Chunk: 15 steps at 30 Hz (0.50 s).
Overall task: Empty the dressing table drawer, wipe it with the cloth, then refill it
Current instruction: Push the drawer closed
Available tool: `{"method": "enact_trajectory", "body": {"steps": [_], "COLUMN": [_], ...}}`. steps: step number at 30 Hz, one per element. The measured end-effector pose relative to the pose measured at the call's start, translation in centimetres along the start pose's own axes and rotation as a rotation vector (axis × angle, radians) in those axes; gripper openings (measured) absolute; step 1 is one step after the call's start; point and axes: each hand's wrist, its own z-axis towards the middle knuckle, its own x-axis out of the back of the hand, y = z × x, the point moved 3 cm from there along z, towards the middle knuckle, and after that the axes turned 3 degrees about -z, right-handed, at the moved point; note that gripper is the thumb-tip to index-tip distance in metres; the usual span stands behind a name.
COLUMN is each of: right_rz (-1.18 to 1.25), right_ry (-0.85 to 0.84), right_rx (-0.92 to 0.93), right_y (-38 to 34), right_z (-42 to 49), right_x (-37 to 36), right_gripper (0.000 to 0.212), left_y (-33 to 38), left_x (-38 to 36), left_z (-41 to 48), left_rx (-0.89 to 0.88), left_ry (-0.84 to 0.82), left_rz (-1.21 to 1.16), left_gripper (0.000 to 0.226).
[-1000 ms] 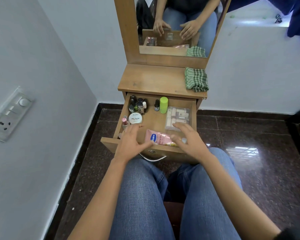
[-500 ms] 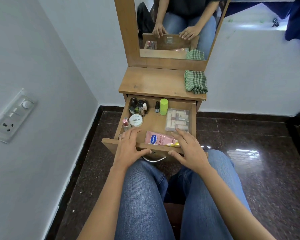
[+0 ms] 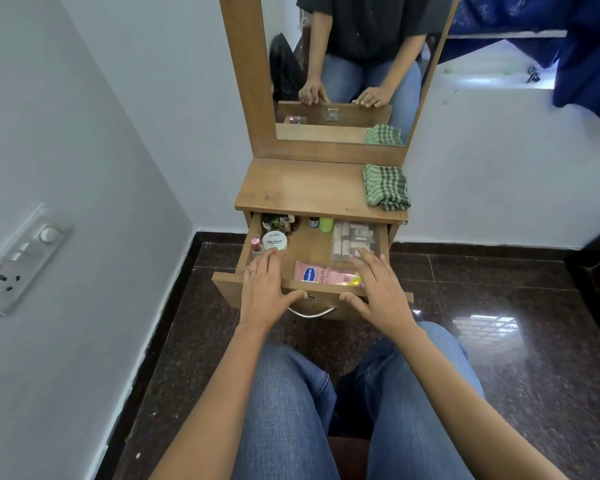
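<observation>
Rests left hand (image 3: pixel 263 289), right hand (image 3: pixel 379 288) on open drawer's (image 3: pixel 311 249) front rim.
Spreads fingers flat, gripping nothing; cloth (image 3: pixel 387 187) on tabletop (image 3: pixel 305 188).

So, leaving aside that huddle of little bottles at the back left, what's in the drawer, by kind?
Round white tub: 1
Clear box: 1
Pink tube: 1
Lime-green container: 1
Small loose bottles: 2 (pink bottle, dark bottle)
Total: 6
The yellow bit beside the pink tube is too hidden to count.
</observation>
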Motion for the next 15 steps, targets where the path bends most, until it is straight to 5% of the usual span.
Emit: {"method": "enact_trajectory", "body": {"steps": [15], "right_rz": [-0.213], "right_ry": [0.141], "right_rx": [-0.08], "right_y": [2.7], "right_z": [8.6], "right_x": [-0.7], "right_gripper": [0.072], "left_y": [2.3], "left_x": [-1.0], "left_z": [9.8], "left_rx": [0.002], "left_ry": [0.027], "left_rz": [0.194], "left_gripper": [0.081]}}
